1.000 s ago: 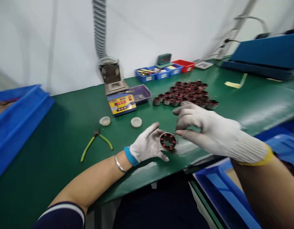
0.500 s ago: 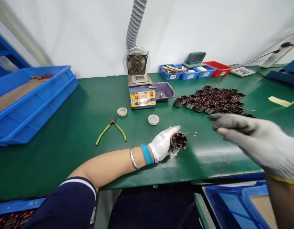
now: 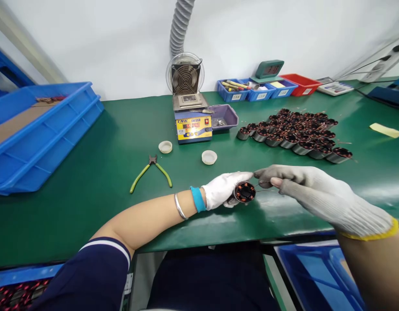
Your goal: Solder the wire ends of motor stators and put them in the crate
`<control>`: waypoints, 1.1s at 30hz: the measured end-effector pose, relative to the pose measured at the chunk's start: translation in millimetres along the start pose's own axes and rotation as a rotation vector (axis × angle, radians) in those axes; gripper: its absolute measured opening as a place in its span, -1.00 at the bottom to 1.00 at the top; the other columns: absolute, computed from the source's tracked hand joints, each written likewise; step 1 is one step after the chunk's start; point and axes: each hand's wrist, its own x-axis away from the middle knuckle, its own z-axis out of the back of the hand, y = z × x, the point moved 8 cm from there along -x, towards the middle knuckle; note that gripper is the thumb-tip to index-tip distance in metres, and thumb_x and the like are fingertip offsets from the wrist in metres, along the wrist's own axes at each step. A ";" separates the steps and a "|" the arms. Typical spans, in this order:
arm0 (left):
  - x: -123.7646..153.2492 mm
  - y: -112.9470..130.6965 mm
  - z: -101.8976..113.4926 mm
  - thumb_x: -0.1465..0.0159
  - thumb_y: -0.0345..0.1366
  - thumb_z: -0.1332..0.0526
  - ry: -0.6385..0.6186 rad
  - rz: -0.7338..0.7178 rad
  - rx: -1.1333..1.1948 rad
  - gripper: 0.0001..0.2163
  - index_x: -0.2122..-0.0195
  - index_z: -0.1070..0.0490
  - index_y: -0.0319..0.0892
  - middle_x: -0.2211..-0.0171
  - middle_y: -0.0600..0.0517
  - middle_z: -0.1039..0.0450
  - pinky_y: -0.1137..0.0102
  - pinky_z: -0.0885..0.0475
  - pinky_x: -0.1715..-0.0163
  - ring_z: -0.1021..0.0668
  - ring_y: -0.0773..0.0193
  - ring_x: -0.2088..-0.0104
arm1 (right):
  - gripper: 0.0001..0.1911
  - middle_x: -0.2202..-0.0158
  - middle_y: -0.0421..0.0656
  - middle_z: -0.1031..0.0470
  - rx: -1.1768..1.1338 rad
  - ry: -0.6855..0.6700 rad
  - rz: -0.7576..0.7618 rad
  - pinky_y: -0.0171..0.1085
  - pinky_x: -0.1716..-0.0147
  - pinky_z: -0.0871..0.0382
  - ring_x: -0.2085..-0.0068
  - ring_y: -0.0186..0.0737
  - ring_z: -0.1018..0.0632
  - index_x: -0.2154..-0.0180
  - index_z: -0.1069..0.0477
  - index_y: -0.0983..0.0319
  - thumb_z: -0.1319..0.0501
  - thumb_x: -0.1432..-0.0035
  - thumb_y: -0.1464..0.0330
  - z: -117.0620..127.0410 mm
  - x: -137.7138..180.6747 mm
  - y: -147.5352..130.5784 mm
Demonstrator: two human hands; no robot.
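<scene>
My left hand [image 3: 223, 190], in a white glove, is wrapped round a motor stator [image 3: 245, 191] just above the front part of the bench. The stator's round face, with a black core and copper windings, is turned up towards me. Thin wire leads [image 3: 259, 190] stick out from its right side. My right hand [image 3: 301, 188], gloved with grey-stained fingertips and a bare thumb tip, is closed at these leads, its fingers bent together. Part of the wire is hidden by the fingers. Green-handled cutters [image 3: 151, 166] lie spread on the bench to the left.
Many stators [image 3: 292, 131] stand grouped at the right. A solder pot [image 3: 193, 125] with a digital display stands at the back, beside a purple tray [image 3: 233, 119]. Two small white dishes [image 3: 209, 157] [image 3: 165, 147] sit before it. Blue crates [image 3: 50, 138] fill the left.
My right hand has moved left from near the grouped stators to the wire leads. My left hand still holds the stator, and the view has shifted slightly.
</scene>
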 end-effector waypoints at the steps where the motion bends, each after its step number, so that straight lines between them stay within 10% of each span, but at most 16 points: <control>1: -0.2 1.0 1.4 -0.38 -0.12 -0.09 0.021 -0.007 0.000 -0.71 0.47 -0.28 -0.10 0.75 0.12 -0.26 0.45 0.07 0.74 -0.15 0.43 0.80 | -0.37 0.19 -0.09 -0.64 0.026 0.009 -0.014 -0.12 0.23 -0.54 0.20 0.01 -0.63 0.24 -0.61 0.14 -0.09 -0.10 -0.22 -0.2 0.1 0.1; 11: -1.0 2.1 8.4 -0.38 -0.06 -0.09 0.158 -0.037 0.065 -0.70 0.42 -0.27 -0.12 0.71 0.10 -0.33 0.49 0.00 0.74 -0.24 0.42 0.78 | -0.80 0.05 -0.13 -0.61 0.228 0.253 -0.018 -0.21 0.05 -0.49 0.07 -0.12 -0.61 0.38 -0.60 0.16 -0.22 -0.07 0.25 2.4 5.5 -21.7; 18: -0.7 3.0 11.3 -0.35 -0.07 -0.10 0.196 -0.080 0.147 -0.70 0.45 -0.31 -0.13 0.71 0.07 -0.34 0.48 0.01 0.75 -0.23 0.41 0.78 | -0.67 0.06 -0.17 -0.64 0.177 0.315 -0.100 -0.16 0.16 -0.49 0.12 -0.03 -0.63 0.27 -0.62 0.10 -0.33 0.06 0.10 14.5 8.0 -12.7; 30: -2.0 5.1 1.1 -0.18 -0.34 -0.26 0.060 -0.125 0.366 -0.91 0.45 -0.41 -0.20 0.52 0.05 -0.46 0.43 -0.45 0.52 -0.52 0.31 0.51 | -0.85 0.30 -0.09 -0.59 0.182 0.582 0.452 0.09 -0.13 -0.34 -0.06 0.08 -0.54 0.49 -0.47 0.19 -0.20 -0.07 0.32 14.6 20.2 -55.6; 33: 0.9 14.6 18.3 -0.26 -0.38 -0.13 0.242 -0.224 0.536 -0.77 0.56 -0.28 -0.15 0.67 0.12 -0.33 0.47 -0.47 0.52 -0.49 0.34 0.60 | -0.89 0.14 -0.09 -0.59 0.192 0.693 0.589 0.10 -0.23 -0.27 -0.18 0.06 -0.46 0.51 -0.43 0.19 -0.22 -0.04 0.36 19.9 34.2 -70.2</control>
